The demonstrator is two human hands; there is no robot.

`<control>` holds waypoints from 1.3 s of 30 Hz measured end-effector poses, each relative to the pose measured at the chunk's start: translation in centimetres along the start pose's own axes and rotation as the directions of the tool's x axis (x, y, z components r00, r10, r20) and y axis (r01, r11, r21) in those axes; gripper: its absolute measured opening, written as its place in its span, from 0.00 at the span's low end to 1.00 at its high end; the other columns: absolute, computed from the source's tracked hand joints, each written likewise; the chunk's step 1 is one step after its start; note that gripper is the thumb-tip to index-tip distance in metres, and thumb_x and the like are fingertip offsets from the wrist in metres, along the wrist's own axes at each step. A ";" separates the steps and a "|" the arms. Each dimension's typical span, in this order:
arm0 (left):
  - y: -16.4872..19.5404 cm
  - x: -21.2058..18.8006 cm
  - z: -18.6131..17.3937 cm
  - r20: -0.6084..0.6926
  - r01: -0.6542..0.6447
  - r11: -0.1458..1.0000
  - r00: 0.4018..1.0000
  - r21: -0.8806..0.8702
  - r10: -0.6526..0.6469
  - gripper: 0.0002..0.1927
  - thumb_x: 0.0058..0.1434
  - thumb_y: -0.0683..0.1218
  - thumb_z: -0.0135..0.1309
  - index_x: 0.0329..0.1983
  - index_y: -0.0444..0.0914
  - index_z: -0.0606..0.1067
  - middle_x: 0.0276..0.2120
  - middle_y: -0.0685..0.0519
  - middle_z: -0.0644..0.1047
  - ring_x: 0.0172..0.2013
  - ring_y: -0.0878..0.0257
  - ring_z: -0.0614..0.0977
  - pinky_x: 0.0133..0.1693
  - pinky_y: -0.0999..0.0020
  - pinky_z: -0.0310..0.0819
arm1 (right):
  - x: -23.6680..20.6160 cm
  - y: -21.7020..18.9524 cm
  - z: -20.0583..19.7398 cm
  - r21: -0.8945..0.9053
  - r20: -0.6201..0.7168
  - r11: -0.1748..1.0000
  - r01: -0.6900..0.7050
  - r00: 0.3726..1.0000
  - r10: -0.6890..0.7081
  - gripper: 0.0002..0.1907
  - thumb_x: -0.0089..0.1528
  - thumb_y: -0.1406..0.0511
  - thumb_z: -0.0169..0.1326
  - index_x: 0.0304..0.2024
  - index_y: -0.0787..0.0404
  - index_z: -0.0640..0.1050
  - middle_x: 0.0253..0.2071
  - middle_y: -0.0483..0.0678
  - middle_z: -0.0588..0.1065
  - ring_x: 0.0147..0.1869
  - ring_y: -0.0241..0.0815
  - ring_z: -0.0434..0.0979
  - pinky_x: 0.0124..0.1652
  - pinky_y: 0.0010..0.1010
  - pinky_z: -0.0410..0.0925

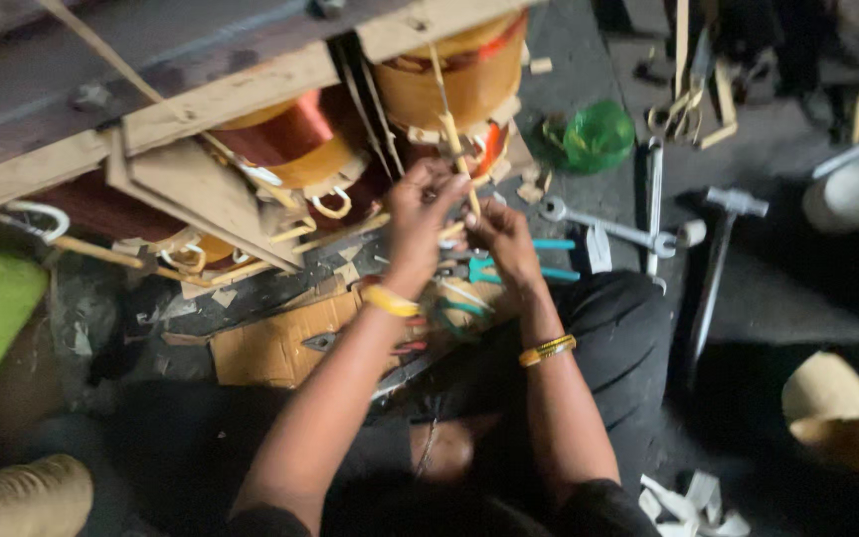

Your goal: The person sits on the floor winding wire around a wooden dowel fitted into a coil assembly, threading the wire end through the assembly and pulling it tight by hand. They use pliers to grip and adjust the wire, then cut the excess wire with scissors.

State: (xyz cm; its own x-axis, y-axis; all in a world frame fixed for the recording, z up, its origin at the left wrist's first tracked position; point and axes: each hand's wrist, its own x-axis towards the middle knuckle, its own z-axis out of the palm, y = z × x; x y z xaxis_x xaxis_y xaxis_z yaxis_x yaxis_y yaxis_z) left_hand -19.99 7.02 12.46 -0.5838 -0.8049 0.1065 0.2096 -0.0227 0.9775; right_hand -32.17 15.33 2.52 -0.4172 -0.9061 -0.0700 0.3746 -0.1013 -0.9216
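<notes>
Left hand (420, 214) and right hand (499, 239) both pinch a thin wooden strip (456, 149) at the copper coil (459, 75); steady, straight pressure appears advisable to avoid snapping it.

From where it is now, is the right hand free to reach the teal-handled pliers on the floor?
Probably yes: the right hand is just above the teal-handled pliers, nothing between, though it is pinching a thin strip.

A green bag (599, 136), wrenches (616, 228) and a hammer (719, 261) lie nearby.
</notes>
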 end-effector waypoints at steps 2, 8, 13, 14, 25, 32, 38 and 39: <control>1.4 -0.9 -3.2 0.142 -0.152 0.957 0.983 0.246 0.120 0.12 0.71 0.44 0.59 0.54 0.35 0.80 0.47 0.52 0.84 0.46 0.67 0.84 0.47 0.74 0.81 | -0.3 -0.3 0.6 0.045 -0.054 0.993 0.105 0.993 -0.102 0.10 0.71 0.69 0.49 0.52 0.67 0.75 0.44 0.52 0.80 0.42 0.40 0.82 0.43 0.32 0.78; 2.9 -2.9 -6.0 -0.294 0.060 0.906 0.953 0.419 0.072 0.13 0.69 0.46 0.57 0.50 0.33 0.77 0.40 0.47 0.82 0.34 0.62 0.80 0.34 0.69 0.75 | -1.3 -1.1 5.5 0.157 -0.278 0.958 0.240 0.942 -0.190 0.09 0.74 0.66 0.40 0.51 0.65 0.68 0.42 0.55 0.80 0.38 0.43 0.85 0.35 0.30 0.79; 3.1 -1.2 -4.6 -0.127 -0.024 0.615 0.972 0.788 0.200 0.16 0.66 0.48 0.62 0.46 0.30 0.75 0.36 0.43 0.83 0.35 0.57 0.86 0.37 0.62 0.77 | -0.3 -3.2 5.6 -0.120 -0.432 0.942 0.312 0.838 -0.333 0.12 0.75 0.64 0.38 0.54 0.65 0.68 0.38 0.56 0.81 0.33 0.40 0.82 0.30 0.26 0.74; 3.2 -0.9 -4.5 -0.127 -0.018 0.607 0.973 0.794 0.195 0.16 0.66 0.49 0.61 0.46 0.30 0.76 0.35 0.43 0.83 0.34 0.57 0.86 0.37 0.61 0.77 | -0.1 -3.5 5.4 -0.187 -0.474 0.940 0.286 0.812 -0.341 0.13 0.75 0.64 0.38 0.54 0.65 0.69 0.37 0.56 0.82 0.33 0.39 0.82 0.29 0.25 0.73; 3.9 -1.0 -4.7 -0.127 0.025 0.498 0.977 0.867 0.171 0.13 0.69 0.46 0.57 0.46 0.30 0.79 0.28 0.41 0.81 0.27 0.54 0.84 0.33 0.61 0.74 | 0.9 -1.7 6.2 0.093 -0.394 0.915 0.393 0.859 -0.329 0.12 0.76 0.62 0.37 0.54 0.66 0.65 0.44 0.60 0.80 0.41 0.45 0.84 0.43 0.34 0.80; 3.8 -0.8 -4.8 -0.122 0.019 0.483 0.976 0.876 0.182 0.12 0.68 0.48 0.59 0.42 0.32 0.80 0.24 0.41 0.79 0.24 0.50 0.81 0.31 0.58 0.72 | 0.7 -0.6 6.9 0.121 -0.361 0.909 0.398 0.871 -0.333 0.12 0.77 0.63 0.38 0.53 0.66 0.65 0.45 0.59 0.79 0.44 0.47 0.85 0.46 0.35 0.80; 3.5 -0.8 -5.1 -0.095 -0.026 0.565 0.978 0.825 0.183 0.13 0.69 0.48 0.58 0.36 0.31 0.77 0.28 0.43 0.81 0.28 0.53 0.85 0.32 0.60 0.74 | 0.6 -0.3 7.6 -0.003 -0.317 0.918 0.396 0.871 -0.376 0.12 0.77 0.64 0.38 0.54 0.66 0.68 0.46 0.58 0.80 0.46 0.46 0.84 0.47 0.34 0.79; 3.5 -0.8 -5.1 -0.117 0.008 0.563 0.981 0.826 0.157 0.14 0.68 0.48 0.59 0.35 0.31 0.77 0.27 0.42 0.81 0.26 0.52 0.84 0.32 0.60 0.74 | 0.5 -0.4 7.5 -0.017 -0.312 0.916 0.400 0.869 -0.385 0.12 0.77 0.64 0.39 0.54 0.66 0.69 0.47 0.57 0.79 0.48 0.46 0.84 0.48 0.34 0.79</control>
State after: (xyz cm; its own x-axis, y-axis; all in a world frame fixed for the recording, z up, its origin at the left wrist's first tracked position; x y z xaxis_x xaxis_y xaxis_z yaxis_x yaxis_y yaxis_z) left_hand -14.81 4.52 14.85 -0.4481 -0.8620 0.2368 -0.5345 0.4707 0.7019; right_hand -26.27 11.81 5.70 -0.7647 -0.6202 0.1749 0.1623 -0.4480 -0.8792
